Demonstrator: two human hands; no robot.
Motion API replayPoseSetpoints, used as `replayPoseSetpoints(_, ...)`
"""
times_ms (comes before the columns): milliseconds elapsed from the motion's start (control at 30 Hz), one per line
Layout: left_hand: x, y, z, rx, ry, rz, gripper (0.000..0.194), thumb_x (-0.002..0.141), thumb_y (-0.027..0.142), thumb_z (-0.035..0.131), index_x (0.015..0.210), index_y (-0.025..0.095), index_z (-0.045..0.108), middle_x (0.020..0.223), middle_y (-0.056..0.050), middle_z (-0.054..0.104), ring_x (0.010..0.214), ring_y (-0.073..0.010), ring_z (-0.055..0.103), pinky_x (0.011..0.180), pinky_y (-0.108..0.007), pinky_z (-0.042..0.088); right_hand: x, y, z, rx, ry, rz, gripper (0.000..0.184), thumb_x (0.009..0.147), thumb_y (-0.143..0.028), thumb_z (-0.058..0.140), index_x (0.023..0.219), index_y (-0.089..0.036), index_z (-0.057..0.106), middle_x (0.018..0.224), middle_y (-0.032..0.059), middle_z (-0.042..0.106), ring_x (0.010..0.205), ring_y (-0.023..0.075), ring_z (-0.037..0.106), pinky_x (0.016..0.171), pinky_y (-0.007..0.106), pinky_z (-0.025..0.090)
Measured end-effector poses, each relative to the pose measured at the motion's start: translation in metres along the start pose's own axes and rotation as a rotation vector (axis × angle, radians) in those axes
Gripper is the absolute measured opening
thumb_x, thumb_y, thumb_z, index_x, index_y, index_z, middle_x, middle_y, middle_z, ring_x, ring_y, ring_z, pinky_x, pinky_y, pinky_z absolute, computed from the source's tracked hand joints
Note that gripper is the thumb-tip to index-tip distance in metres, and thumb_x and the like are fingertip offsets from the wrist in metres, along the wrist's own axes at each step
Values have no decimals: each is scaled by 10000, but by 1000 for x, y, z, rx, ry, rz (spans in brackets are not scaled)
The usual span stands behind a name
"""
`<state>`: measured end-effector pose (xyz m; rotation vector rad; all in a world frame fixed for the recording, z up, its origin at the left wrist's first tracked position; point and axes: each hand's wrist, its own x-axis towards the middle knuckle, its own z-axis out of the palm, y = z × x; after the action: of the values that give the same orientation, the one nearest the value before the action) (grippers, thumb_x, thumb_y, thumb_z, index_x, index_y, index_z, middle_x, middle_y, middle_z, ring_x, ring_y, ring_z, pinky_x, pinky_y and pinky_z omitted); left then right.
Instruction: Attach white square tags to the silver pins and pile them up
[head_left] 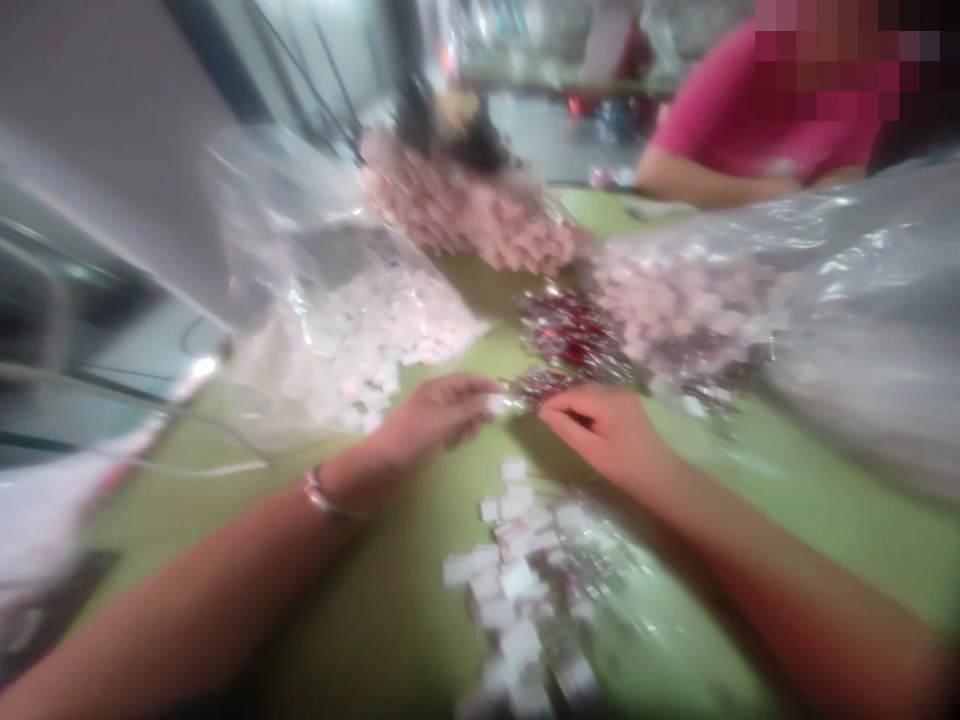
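Note:
Near the middle of the green table, my left hand (442,415) pinches a small white piece (496,403), perhaps a tag; blur hides its detail. My right hand (611,425) is closed just to the right, its fingertips on a shiny silver-and-red piece (536,385) that meets the white one. More glittering silver-and-red pieces (574,330) lie behind my fingers. Closer to me, between my forearms, is a loose heap of small white tags (517,580), with shiny clear strands along its right side.
A clear plastic bag (262,270) with many white pieces (405,320) lies at the left. Pink bundles (480,205) stand at the back. Pale pink pieces (675,300) and a large clear bag (862,330) fill the right. A person in a pink shirt (720,100) sits across the table (375,620).

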<state>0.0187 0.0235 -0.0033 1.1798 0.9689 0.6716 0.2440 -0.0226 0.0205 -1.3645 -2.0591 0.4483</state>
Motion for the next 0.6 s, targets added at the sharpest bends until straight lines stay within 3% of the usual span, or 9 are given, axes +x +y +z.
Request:
replayPoseSetpoints(300,0,-3,-3,121,-40,-12,354,805,448,660,1039,184,688,680,-8,603,479,-55,437,447,-203,317,-2,4,7,-202,53,-136,177,878,-217,528,755,-176,648,750,39,682,730,163,591,680,283,415)
replayPoseSetpoints(600,0,-14,6,355,-109,46,291,818,379,629,1007,170,703,587,-6,614,481,-97,529,476,-221,431,-9,-5,20,-322,-217,-41,262,934,-264,406,795,-178,612,699,47,647,619,159,528,583,275,306)
